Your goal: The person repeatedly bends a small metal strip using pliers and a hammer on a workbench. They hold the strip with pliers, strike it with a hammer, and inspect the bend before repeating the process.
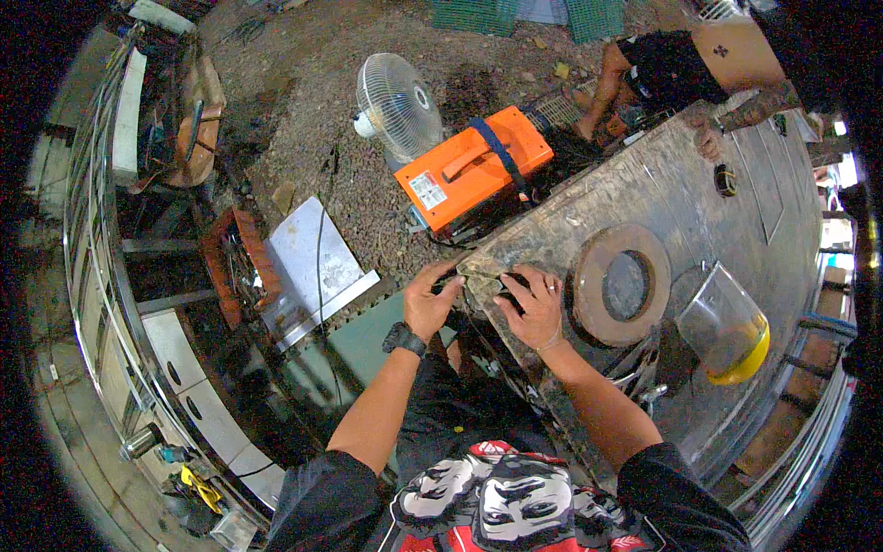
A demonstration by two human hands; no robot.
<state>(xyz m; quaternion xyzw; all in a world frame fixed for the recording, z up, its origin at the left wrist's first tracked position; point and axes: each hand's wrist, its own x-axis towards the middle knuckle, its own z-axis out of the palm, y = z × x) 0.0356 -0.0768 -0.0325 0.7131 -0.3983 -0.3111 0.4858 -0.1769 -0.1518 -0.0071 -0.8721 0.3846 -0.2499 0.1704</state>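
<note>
At the near left corner of a worn workbench (pixel 552 216), my left hand (pixel 430 302) is closed, its thumb and fingers pinched by the bench's edge. My right hand (pixel 535 310) lies over the bench top with its fingers bent inward, facing the left. Between the fingertips is something small and dark, too unclear to name. A thick rusty ring (pixel 592 308) lies flat just right of my right hand. Behind the corner stands an orange machine (pixel 492 175) with a handle and a dark blue strap.
A face shield (pixel 727 317) with a yellow top lies on the bench's right. A tape measure (pixel 726 179) sits near another person's hand (pixel 708 138). Beyond the machine stands a fan (pixel 398 101) on gravel. Left are a metal sheet (pixel 313 248), an orange-red toolbox (pixel 235 267) and a hanging cable.
</note>
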